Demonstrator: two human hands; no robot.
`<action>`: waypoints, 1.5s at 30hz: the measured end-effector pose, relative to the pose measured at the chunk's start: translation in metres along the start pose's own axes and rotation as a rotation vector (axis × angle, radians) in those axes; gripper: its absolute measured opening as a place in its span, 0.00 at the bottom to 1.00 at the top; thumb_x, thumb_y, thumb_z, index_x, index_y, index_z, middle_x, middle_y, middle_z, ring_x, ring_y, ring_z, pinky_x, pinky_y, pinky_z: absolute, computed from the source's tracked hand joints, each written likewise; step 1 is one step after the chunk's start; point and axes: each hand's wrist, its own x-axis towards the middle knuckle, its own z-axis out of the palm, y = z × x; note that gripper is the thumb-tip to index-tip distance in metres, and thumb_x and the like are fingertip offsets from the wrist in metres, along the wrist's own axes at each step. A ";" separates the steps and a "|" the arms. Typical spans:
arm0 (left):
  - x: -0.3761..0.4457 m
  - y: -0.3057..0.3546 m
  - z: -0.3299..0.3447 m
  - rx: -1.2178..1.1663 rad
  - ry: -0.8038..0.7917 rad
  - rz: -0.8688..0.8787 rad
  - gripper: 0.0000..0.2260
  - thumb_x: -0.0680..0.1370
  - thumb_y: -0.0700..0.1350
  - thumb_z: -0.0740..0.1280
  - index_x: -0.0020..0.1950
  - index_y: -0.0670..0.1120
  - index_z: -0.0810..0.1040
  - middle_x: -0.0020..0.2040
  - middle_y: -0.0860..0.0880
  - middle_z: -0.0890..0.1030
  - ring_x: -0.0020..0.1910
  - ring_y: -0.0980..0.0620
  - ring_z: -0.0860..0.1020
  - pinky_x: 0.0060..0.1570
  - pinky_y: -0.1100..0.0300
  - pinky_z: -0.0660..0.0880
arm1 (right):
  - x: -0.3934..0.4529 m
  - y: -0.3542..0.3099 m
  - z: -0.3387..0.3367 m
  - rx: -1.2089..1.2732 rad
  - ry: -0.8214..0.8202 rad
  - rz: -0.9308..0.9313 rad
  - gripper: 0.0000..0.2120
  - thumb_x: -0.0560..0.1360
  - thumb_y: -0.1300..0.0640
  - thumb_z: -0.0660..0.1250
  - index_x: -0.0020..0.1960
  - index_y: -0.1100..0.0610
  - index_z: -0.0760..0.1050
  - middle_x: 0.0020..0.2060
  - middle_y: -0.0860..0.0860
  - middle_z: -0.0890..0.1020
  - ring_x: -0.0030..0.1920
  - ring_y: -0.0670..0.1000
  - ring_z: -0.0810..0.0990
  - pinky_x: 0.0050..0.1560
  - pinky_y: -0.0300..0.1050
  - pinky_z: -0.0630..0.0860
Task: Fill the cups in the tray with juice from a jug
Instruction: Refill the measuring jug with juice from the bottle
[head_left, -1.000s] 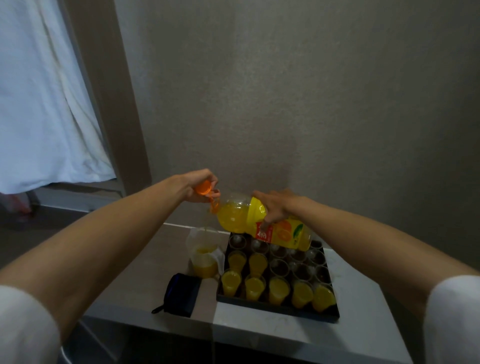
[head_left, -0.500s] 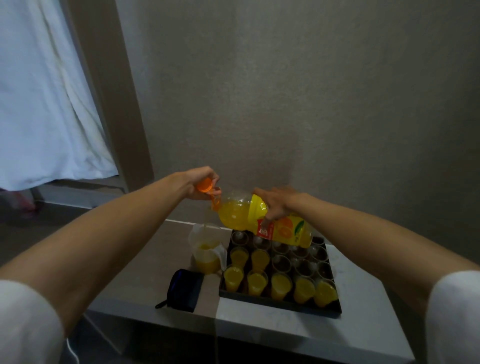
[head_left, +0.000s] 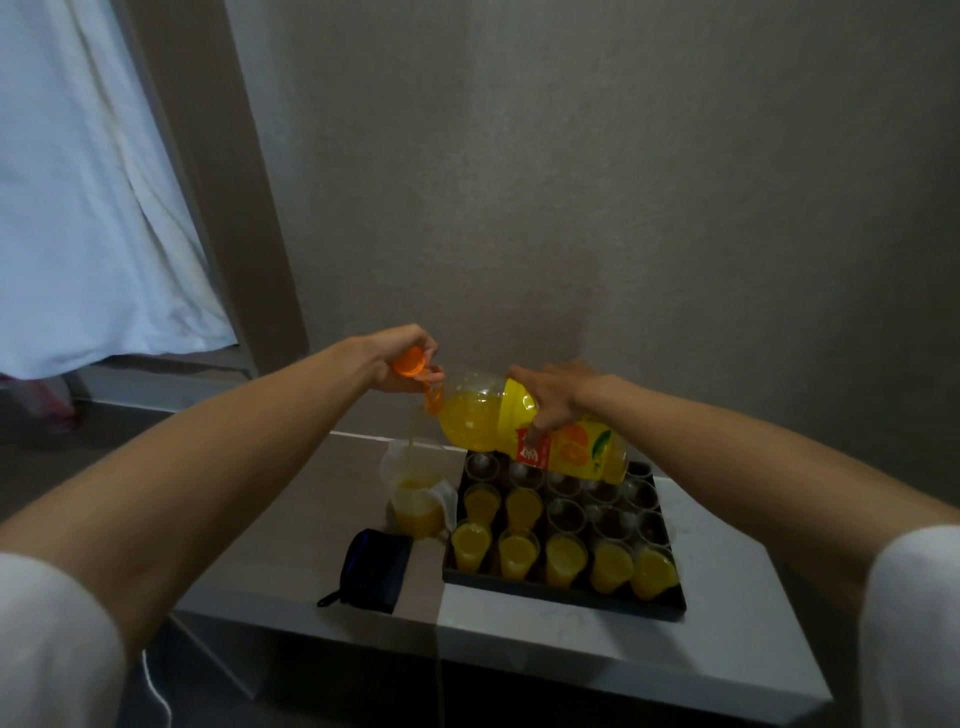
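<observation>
Now my right hand (head_left: 558, 397) grips the tilted bottle (head_left: 524, 434) over the tray (head_left: 566, 597), blocking its back cups. My left hand (head_left: 400, 358) pinches the cap (head_left: 409, 361) above the jug (head_left: 415, 493); a dark pouch (head_left: 374, 569) lies beside it on the desk (head_left: 597, 654).

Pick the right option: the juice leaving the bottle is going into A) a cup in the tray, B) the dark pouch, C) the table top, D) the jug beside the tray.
D: a thin stream falls from the tilted bottle into the jug standing left of the tray.
</observation>
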 end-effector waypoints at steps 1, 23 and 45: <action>0.001 0.000 0.000 -0.011 -0.003 -0.003 0.18 0.54 0.38 0.71 0.41 0.43 0.72 0.41 0.43 0.76 0.43 0.46 0.79 0.64 0.49 0.74 | 0.000 0.000 0.000 0.008 -0.002 0.000 0.49 0.68 0.35 0.77 0.78 0.48 0.56 0.66 0.55 0.78 0.62 0.61 0.79 0.51 0.51 0.75; -0.069 0.010 0.025 -0.002 -0.037 -0.016 0.10 0.74 0.32 0.55 0.35 0.42 0.67 0.37 0.44 0.69 0.35 0.49 0.74 0.39 0.61 0.75 | -0.002 -0.003 0.000 0.038 -0.001 0.010 0.50 0.68 0.35 0.78 0.79 0.48 0.55 0.64 0.55 0.78 0.60 0.60 0.79 0.52 0.51 0.77; -0.069 0.013 0.018 -0.012 -0.020 -0.019 0.08 0.73 0.31 0.56 0.36 0.42 0.68 0.41 0.43 0.70 0.38 0.48 0.76 0.48 0.60 0.75 | -0.006 -0.010 -0.010 0.040 -0.019 0.019 0.54 0.67 0.34 0.78 0.82 0.47 0.51 0.70 0.55 0.76 0.64 0.60 0.78 0.52 0.50 0.75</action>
